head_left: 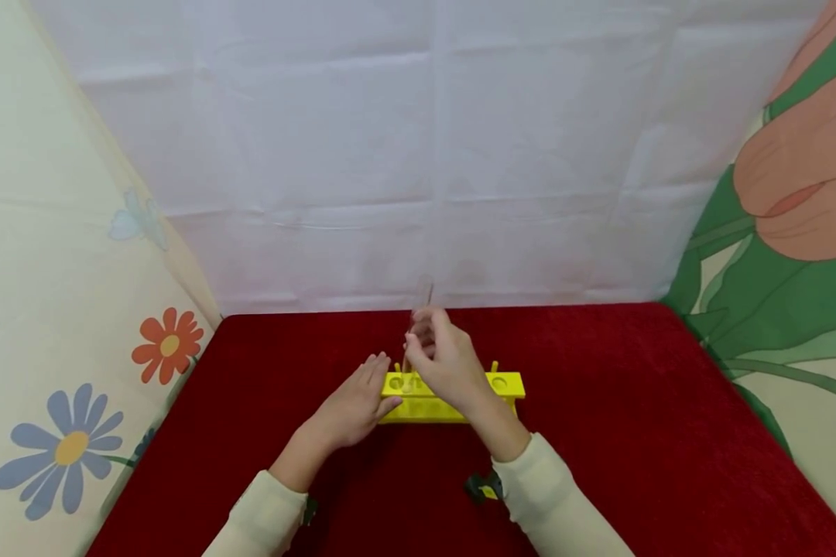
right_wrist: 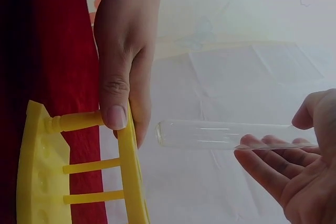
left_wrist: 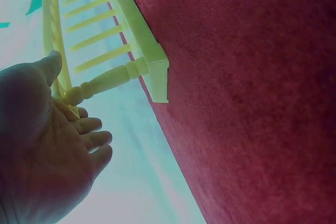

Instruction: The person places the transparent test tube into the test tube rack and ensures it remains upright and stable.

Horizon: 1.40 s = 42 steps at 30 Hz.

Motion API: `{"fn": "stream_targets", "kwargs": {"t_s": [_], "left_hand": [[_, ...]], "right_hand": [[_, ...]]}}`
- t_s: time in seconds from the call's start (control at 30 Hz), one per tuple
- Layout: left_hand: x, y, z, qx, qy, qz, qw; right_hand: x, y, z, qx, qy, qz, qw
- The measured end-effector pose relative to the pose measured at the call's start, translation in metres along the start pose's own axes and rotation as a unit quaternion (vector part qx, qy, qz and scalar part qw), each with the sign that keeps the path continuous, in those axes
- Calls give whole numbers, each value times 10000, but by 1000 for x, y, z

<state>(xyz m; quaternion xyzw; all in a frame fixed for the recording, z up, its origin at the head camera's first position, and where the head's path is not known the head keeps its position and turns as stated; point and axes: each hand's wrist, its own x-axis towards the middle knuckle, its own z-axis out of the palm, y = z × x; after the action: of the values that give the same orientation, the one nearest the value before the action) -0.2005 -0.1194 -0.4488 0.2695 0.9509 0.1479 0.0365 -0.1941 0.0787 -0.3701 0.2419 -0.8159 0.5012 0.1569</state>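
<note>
A yellow test tube rack (head_left: 425, 410) stands on the red cloth, with round holes in its top plate. My left hand (head_left: 351, 402) holds the rack's left end, thumb on the near side of the top plate and fingers on the far side. Above the rack, my right hand (head_left: 446, 356) pinches a clear glass test tube (right_wrist: 210, 135) between thumb and fingers. In the right wrist view the tube's rounded end points toward the top plate (right_wrist: 134, 171) and is apart from it. The left wrist view shows the rack's end post (left_wrist: 107, 81) beside my left palm.
Red cloth (head_left: 634, 433) covers the table around the rack. A white sheet (head_left: 529, 155) hangs behind the table's far edge, and flower-printed panels (head_left: 42, 271) rise on both sides. A small dark object with a yellow patch (head_left: 486, 489) shows beside the right sleeve.
</note>
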Motion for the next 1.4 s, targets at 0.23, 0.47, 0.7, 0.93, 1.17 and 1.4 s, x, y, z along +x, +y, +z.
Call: {"fn": "stream_targets", "kwargs": {"t_s": [0.23, 0.47, 0.7, 0.93, 1.17, 1.4], "left_hand": [[-2, 0, 0, -111, 48, 23, 9999], [-2, 0, 0, -116, 31, 41, 9999], [-2, 0, 0, -121, 50, 50, 9999], [-2, 1, -1, -101, 80, 75, 9999], [-2, 2, -2, -117, 62, 63, 9999], [-1, 1, 0, -99, 134, 63, 9998]], "right_hand": [[2, 1, 5, -25, -5, -80, 10000], [4, 1, 8, -33, -33, -122, 9999], [6, 3, 10, -82, -72, -55, 9999], [8, 4, 11, -136, -90, 25, 9999], [9, 5, 12, -144, -102, 80, 9998], [10, 6, 15, -172, -110, 117, 9997]]}}
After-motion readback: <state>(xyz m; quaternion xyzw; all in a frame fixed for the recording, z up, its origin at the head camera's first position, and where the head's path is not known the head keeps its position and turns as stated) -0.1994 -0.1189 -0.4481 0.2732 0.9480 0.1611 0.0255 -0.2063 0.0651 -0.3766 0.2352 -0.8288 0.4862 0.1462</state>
